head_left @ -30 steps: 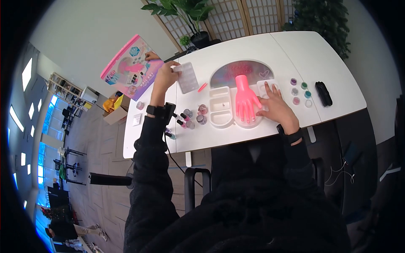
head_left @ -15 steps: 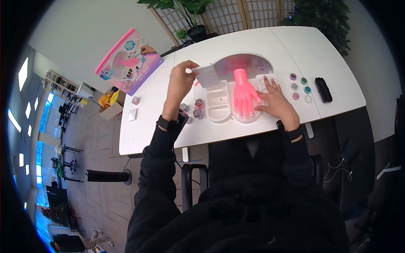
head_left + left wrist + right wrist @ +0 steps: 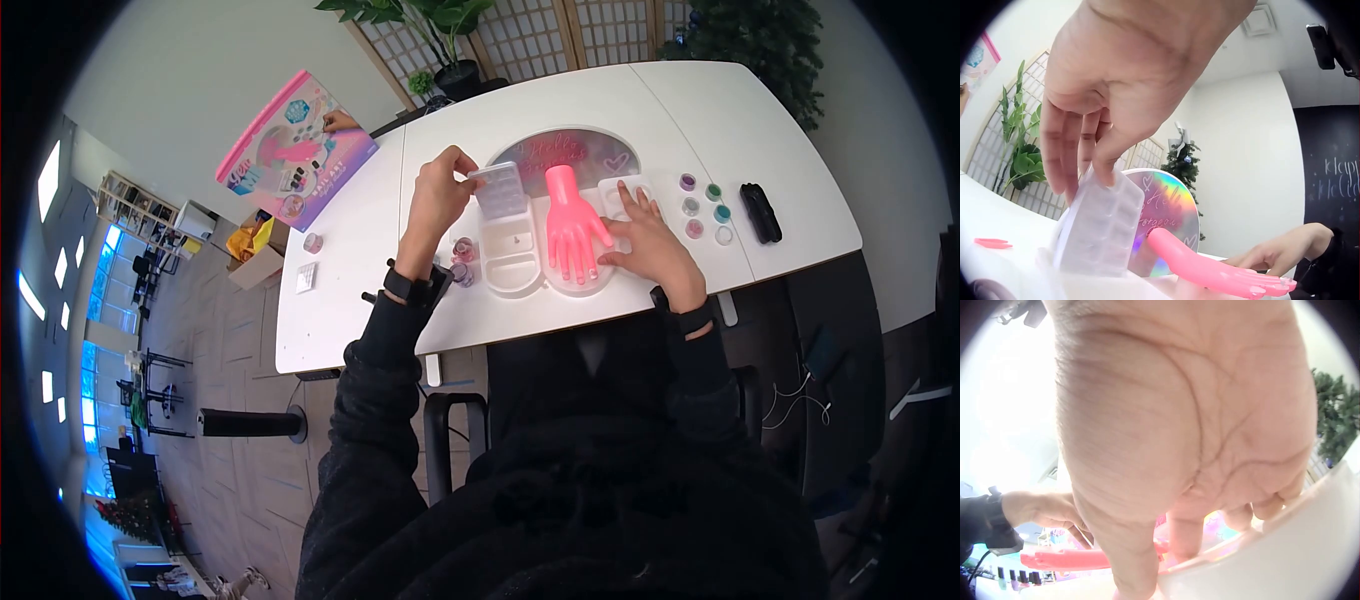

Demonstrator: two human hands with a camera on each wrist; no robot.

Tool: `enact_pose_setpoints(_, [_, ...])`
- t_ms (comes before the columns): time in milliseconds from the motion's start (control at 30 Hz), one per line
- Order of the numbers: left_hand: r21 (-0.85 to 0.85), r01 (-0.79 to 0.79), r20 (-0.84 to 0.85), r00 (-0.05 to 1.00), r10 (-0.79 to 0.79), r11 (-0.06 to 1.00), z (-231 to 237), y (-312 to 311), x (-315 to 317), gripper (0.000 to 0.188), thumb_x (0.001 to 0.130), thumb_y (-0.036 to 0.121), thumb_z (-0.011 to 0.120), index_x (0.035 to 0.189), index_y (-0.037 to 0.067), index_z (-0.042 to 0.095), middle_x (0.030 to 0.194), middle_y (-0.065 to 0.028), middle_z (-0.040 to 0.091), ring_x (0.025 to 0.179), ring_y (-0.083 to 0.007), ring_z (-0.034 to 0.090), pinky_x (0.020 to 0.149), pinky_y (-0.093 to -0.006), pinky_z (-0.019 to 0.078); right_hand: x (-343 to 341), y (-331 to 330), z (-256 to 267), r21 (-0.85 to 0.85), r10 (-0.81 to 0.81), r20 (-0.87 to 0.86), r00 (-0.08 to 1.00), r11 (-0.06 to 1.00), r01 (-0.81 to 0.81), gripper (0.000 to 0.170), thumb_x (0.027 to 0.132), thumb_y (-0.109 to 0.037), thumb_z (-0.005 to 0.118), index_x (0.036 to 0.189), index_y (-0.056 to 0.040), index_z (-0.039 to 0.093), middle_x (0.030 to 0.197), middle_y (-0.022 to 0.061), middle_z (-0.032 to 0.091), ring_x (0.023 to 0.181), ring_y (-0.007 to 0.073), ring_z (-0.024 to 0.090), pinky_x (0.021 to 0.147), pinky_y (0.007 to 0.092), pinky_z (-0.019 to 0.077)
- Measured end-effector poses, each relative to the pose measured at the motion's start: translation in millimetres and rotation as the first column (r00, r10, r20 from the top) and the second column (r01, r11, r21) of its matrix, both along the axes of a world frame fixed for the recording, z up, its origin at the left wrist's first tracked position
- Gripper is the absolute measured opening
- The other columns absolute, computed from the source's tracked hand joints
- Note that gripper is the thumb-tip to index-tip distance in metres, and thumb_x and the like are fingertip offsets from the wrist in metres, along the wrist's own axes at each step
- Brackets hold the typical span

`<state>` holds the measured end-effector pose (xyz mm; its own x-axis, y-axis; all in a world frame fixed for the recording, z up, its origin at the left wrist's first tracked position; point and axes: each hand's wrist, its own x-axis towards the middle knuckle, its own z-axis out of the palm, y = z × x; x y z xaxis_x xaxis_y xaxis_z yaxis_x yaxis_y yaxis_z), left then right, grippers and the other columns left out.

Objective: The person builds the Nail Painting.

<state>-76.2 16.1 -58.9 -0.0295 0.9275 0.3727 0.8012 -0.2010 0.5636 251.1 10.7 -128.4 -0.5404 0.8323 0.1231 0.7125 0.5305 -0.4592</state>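
- My left fingers (image 3: 1054, 150) pinch the upper edge of a clear compartment tray (image 3: 500, 190), thumb on the near face, the other fingers behind it.
- A second ago that tray was out to the left over the bench (image 3: 330, 330); now it hangs tilted above the rear left part of the white organizer (image 3: 513, 294). Whether its lower edge touches there, I can't tell.
- So, as I judge it, the work has shifted onto the organizer, and the tray's angle and alignment matter most.
- My right fingers (image 3: 630, 205) have stayed on the organizer's right side, spread and nearly straight, gripping nothing; they look to me like a steadying touch.
- The pink model hand (image 3: 572, 225) lies between my two sets of fingers, the thumb of my right ones just beside it.
- Pink tweezers (image 3: 993, 243) lie on the bench, beyond the tray from my left thumb.
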Motion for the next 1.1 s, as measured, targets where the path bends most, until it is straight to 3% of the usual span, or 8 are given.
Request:
enact_pose_setpoints(233, [-0.058, 0.050, 0.168, 0.985, -0.039, 0.997, 12, 12, -21, 0.014, 0.088, 0.009, 0.073, 0.097, -0.001, 0.070, 0.088, -0.0157, 0.073, 0.078, -0.0248, 0.075, 0.068, -0.0356, 0.0567, 2, 0, 4, -0.026, -0.013, 0.016, 1.000, 1.000, 0.013, 0.061, 0.077, -0.039, 0.084, 0.133, -0.0189, 0.068, 0.166, 0.0254, 0.019, 0.152, 0.0478, 0.017, 0.125, 0.0502, 0.0169])
enact_pose_setpoints(367, [-0.153, -0.112, -0.136, 0.986, 0.092, 0.982, -13, 47, -57, 0.015, 0.090, 0.016, 0.070, 0.097, 0.003, 0.073, 0.085, -0.0163, 0.075, 0.084, -0.0299, 0.075, 0.074, -0.0387, 0.0573, 3, 1, -1, -0.011, 0.002, 0.000, 1.000, 1.000, -0.002, 0.061, 0.077, -0.038, 0.085, 0.133, -0.0203, 0.068, 0.166, 0.0254, 0.019, 0.153, 0.0476, 0.017, 0.125, 0.0502, 0.0167])
enact_pose_setpoints(467, [-0.641, -0.147, -0.515, 0.811, -0.279, 0.753, -16, 70, -58, 0.041, 0.088, 0.038, 0.073, 0.114, 0.006, 0.075, 0.103, -0.0174, 0.076, 0.101, -0.0365, 0.071, 0.087, -0.0436, 0.0544, 1, 3, 0, -0.030, -0.010, 0.020, 1.000, 0.999, 0.011, 0.061, 0.076, -0.037, 0.085, 0.133, -0.0214, 0.068, 0.166, 0.0254, 0.018, 0.153, 0.0476, 0.017, 0.125, 0.0502, 0.0164])
enact_pose_setpoints(600, [-0.765, -0.134, -0.470, 0.785, -0.404, 0.630, -25, 71, -48, 0.054, 0.090, 0.042, 0.071, 0.125, 0.002, 0.069, 0.123, -0.0166, 0.071, 0.115, -0.0384, 0.065, 0.098, -0.0426, 0.0496, 3, 5, -9, 0.031, -0.002, -0.034, 0.999, 0.999, 0.003, 0.060, 0.073, -0.034, 0.086, 0.130, -0.0240, 0.070, 0.164, 0.0271, 0.023, 0.151, 0.0496, 0.020, 0.122, 0.0557, 0.0216])
enact_pose_setpoints(700, [-0.686, -0.087, -0.467, 0.814, -0.346, 0.723, -64, 87, -69, 0.052, 0.089, 0.038, 0.073, 0.126, 0.001, 0.068, 0.123, -0.0172, 0.071, 0.114, -0.0376, 0.066, 0.096, -0.0428, 0.0512, 4, 5, -9, 0.033, 0.002, -0.044, 0.999, 0.999, 0.000, 0.060, 0.073, -0.033, 0.086, 0.130, -0.0239, 0.070, 0.164, 0.0268, 0.023, 0.151, 0.0495, 0.019, 0.122, 0.0556, 0.0218])
enact_pose_setpoints(933, [-0.577, -0.185, -0.581, 0.777, -0.241, 0.795, -35, 72, -56, 0.035, 0.080, 0.028, 0.082, 0.104, 0.003, 0.077, 0.106, -0.0235, 0.073, 0.102, -0.0376, 0.071, 0.087, -0.0434, 0.0560, 4, 5, -10, 0.031, 0.004, -0.040, 0.999, 1.000, -0.003, 0.061, 0.074, -0.035, 0.086, 0.131, -0.0244, 0.069, 0.164, 0.0264, 0.022, 0.151, 0.0490, 0.019, 0.123, 0.0553, 0.0218])
enact_pose_setpoints(1000, [-0.381, -0.301, -0.495, 0.865, 0.082, 0.874, -22, 58, -58, 0.023, 0.077, 0.021, 0.084, 0.092, 0.004, 0.079, 0.089, -0.0207, 0.075, 0.087, -0.0362, 0.074, 0.078, -0.0445, 0.0577, 4, 3, -4, 0.009, 0.000, -0.028, 1.000, 1.000, 0.000, 0.061, 0.076, -0.036, 0.085, 0.133, -0.0214, 0.068, 0.165, 0.0254, 0.020, 0.152, 0.0475, 0.017, 0.124, 0.0529, 0.0188])
enact_pose_setpoints(1100, [-0.170, -0.314, -0.336, 0.909, 0.245, 0.934, 15, 17, -33, 0.014, 0.076, 0.013, 0.083, 0.084, 0.003, 0.078, 0.077, -0.0168, 0.074, 0.074, -0.0324, 0.074, 0.070, -0.0432, 0.0581, 4, 0, 0, -0.017, -0.003, -0.012, 1.000, 1.000, 0.003, 0.062, 0.078, -0.037, 0.084, 0.134, -0.0181, 0.067, 0.166, 0.0243, 0.018, 0.153, 0.0462, 0.015, 0.125, 0.0506, 0.0158])
